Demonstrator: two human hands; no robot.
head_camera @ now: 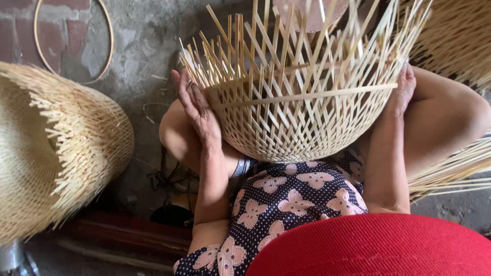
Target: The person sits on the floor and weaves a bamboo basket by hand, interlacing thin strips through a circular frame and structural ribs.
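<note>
Two hands flank a half-woven bamboo basket [296, 102] resting on the lap. Left hand [197, 110]: fingers straight, together, flat against its wall. Right hand [401, 92]: mostly hidden, fingers can't tell. Likely light, springy, brittle loose ends; hold the woven body.

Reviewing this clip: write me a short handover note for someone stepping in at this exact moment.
Left hand: flat against the left side of the half-woven bamboo basket, steadying it.
Right hand: pressed on its right side.
The basket sits over the knees, bowl woven, loose strip ends sticking up unfinished, no rim.
Nearby: a large woven basket on the left, a hoop on the floor, spare strips on the right.
</note>
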